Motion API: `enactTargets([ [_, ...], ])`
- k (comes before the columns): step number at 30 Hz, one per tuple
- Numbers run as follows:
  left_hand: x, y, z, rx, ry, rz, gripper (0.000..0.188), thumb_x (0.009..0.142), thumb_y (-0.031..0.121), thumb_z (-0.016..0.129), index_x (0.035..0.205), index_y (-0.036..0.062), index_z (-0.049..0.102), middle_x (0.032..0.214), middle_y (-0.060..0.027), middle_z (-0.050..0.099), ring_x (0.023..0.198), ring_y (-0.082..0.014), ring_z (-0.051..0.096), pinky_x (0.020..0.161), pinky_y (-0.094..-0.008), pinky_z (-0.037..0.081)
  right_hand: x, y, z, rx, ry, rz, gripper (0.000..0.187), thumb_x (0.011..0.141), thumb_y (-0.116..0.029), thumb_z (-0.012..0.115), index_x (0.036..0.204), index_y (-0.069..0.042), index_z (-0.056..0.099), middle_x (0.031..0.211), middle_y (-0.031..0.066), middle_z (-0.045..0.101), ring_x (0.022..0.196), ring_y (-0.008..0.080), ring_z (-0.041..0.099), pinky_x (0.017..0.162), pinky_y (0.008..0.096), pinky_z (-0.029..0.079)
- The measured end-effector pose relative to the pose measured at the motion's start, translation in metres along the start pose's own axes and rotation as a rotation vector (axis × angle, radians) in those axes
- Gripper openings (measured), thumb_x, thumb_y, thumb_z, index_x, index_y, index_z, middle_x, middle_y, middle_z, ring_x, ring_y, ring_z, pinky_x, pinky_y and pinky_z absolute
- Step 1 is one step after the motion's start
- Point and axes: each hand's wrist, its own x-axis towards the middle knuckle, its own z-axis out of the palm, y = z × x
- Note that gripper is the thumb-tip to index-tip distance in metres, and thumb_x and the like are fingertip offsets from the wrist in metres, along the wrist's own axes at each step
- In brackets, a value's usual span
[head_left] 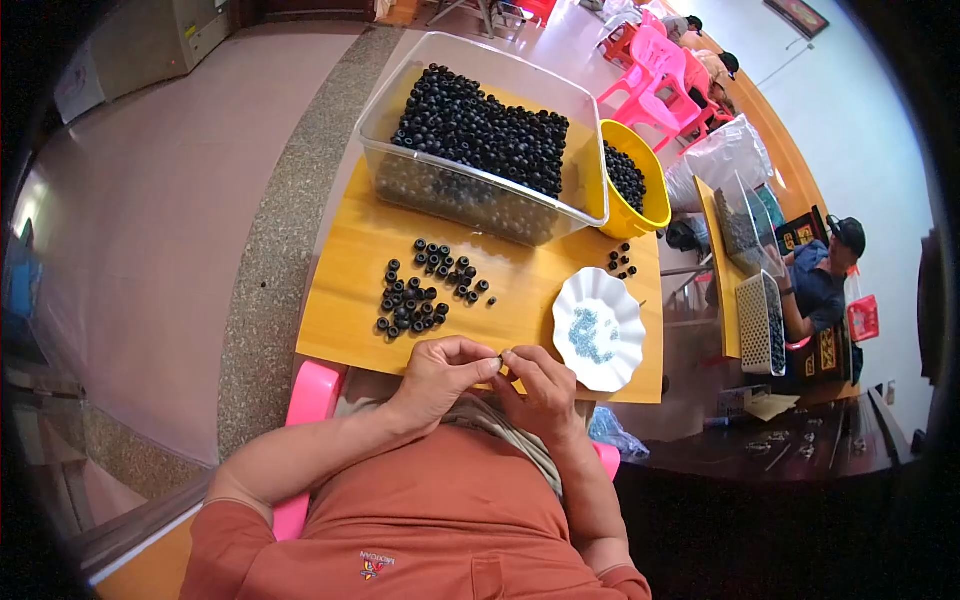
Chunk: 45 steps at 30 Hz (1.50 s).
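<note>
Just over the table's near edge, my left hand point(447, 380) and my right hand point(540, 388) meet fingertip to fingertip. Between their pinched thumbs and forefingers is a small dark piece point(500, 361), mostly covered by the fingers; it resembles the loose black pieces on the table. Ahead of my left hand lies a loose group of small round black pieces with holes point(412, 302). A white plate with a wavy rim point(627, 341) stands beside my right hand, and tiny pale-blue bits point(590, 335) are scattered in it.
A large clear plastic bin point(470, 205) of black pieces fills the table's far side. A yellow bucket point(655, 205) with more stands to its right, near several loose black pieces point(622, 262). Pink chairs point(655, 75) stand beyond. At right, another person point(820, 285) sits by a white basket point(762, 325).
</note>
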Motion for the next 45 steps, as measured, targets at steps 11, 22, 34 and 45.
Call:
enactTargets([
  [11,0.001,-0.006,-0.002,0.084,0.01,0.03,0.012,0.085,0.006,0.068,0.093,-0.0028,0.066,0.087,-0.0056,0.068,0.076,-0.0075,0.061,0.069,-0.0206,0.05,0.001,0.001,-0.002,-0.063,-0.03,-0.075,0.025,0.073,-0.008,0.075,0.093,-0.001,0.061,0.083,0.012,0.063,0.064,0.0249,0.063,0.05,0.0317,0.051],
  [22,0.003,-0.008,-0.003,0.185,0.006,0.1,0.01,0.085,0.008,0.067,0.09,-0.0015,0.066,0.084,-0.0046,0.067,0.072,-0.0064,0.06,0.065,-0.0207,0.05,-0.001,0.003,0.001,-0.065,0.007,-0.122,0.025,0.073,-0.008,0.074,0.093,0.0,0.061,0.082,0.0112,0.062,0.063,0.0238,0.063,0.048,0.0307,0.048],
  [34,0.002,-0.011,-0.003,0.242,0.06,0.136,0.006,0.086,0.002,0.064,0.091,-0.0016,0.063,0.086,-0.0068,0.066,0.076,-0.0107,0.063,0.069,-0.0251,0.055,-0.003,0.001,0.007,-0.134,0.01,-0.108,0.025,0.075,-0.01,0.073,0.095,-0.001,0.06,0.083,0.0118,0.062,0.064,0.025,0.063,0.05,0.0317,0.05],
  [45,0.003,-0.011,-0.002,0.199,0.041,0.133,0.012,0.087,0.009,0.065,0.094,-0.0014,0.064,0.085,-0.0047,0.067,0.073,-0.0075,0.061,0.063,-0.0218,0.052,-0.001,0.001,0.006,-0.094,-0.006,-0.071,0.02,0.075,-0.007,0.07,0.091,0.0,0.059,0.08,0.0117,0.061,0.059,0.0249,0.061,0.046,0.0327,0.048],
])
